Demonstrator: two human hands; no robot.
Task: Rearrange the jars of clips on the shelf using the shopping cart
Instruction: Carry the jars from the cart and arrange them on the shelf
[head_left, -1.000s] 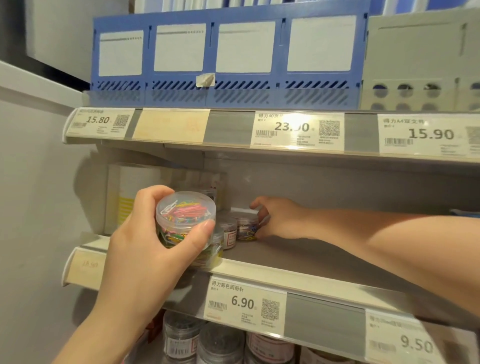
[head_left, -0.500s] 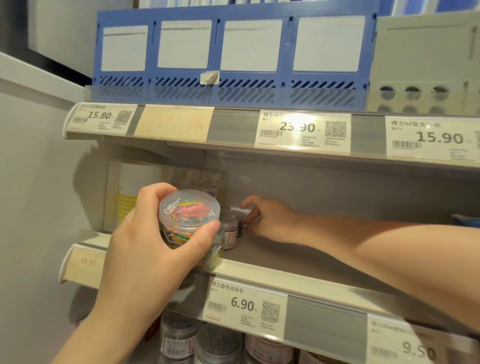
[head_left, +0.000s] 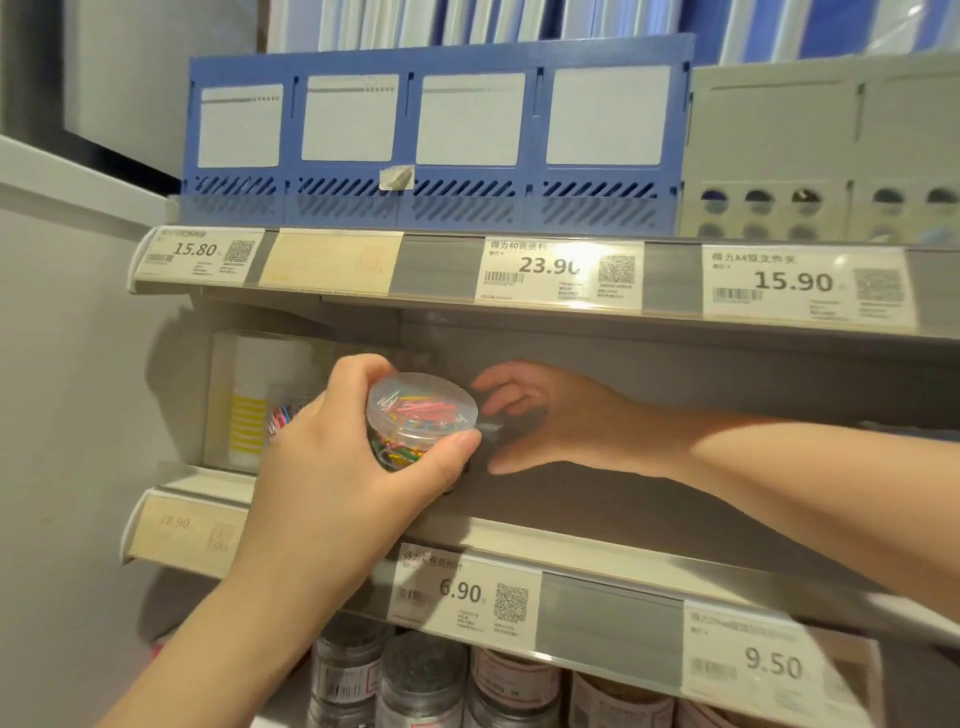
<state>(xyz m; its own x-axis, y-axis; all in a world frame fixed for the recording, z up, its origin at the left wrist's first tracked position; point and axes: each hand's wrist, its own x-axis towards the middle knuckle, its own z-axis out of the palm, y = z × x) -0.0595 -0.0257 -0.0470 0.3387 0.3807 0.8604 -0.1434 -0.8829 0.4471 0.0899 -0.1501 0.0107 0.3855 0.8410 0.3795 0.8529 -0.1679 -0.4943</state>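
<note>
My left hand (head_left: 332, 483) grips a clear round jar of coloured paper clips (head_left: 421, 415), lid up, just over the front of the middle shelf (head_left: 649, 514). My right hand (head_left: 545, 415) reaches deep into that shelf right behind the jar, fingers curved and spread. A blurred pale edge of a small jar (head_left: 491, 427) shows between its fingers and thumb; whether the hand grips it is hidden by the held jar. More coloured clips (head_left: 283, 415) show to the left of my left hand. No shopping cart is visible.
A white box with yellow stripes (head_left: 249, 410) stands at the shelf's left end against the side wall. Several grey-lidded jars (head_left: 421, 675) fill the shelf below. A blue file organiser (head_left: 436, 135) and a grey one (head_left: 821, 156) sit on the shelf above, which overhangs closely.
My left hand has carried the clip jar up and further in toward the shelf. My right hand has slid left and deeper, and the small jars beside it are now hidden behind the held jar.
</note>
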